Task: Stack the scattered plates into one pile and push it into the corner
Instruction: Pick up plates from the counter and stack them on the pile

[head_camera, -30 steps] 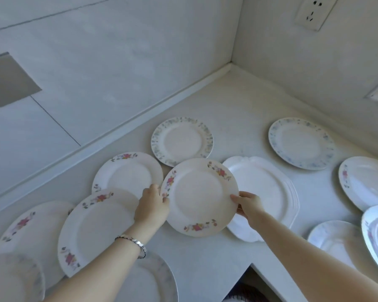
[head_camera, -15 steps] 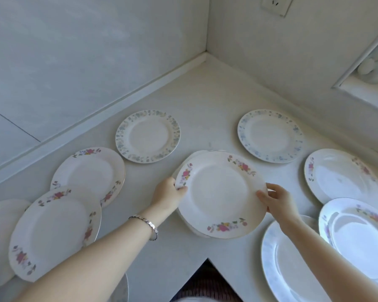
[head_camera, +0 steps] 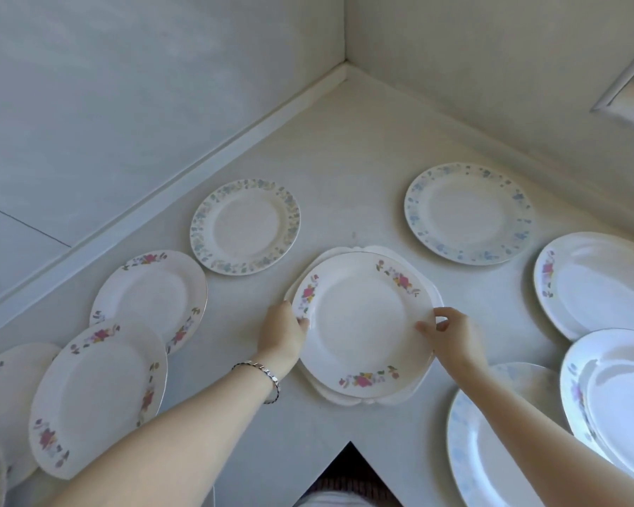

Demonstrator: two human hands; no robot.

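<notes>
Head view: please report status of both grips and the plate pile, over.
Left grip and right grip hold pink-flower plate by rim. It lies on scalloped plate. Two blue-rimmed plates flank the way to the corner.

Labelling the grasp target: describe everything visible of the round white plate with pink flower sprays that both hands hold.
The round white plate with pink flower sprays looks like glazed ceramic, three sprays round its rim, plain centre. It lies face up, roughly level, over a scalloped white plate on the pale countertop. The left hand grips its left rim; the right hand pinches its right rim.
</notes>
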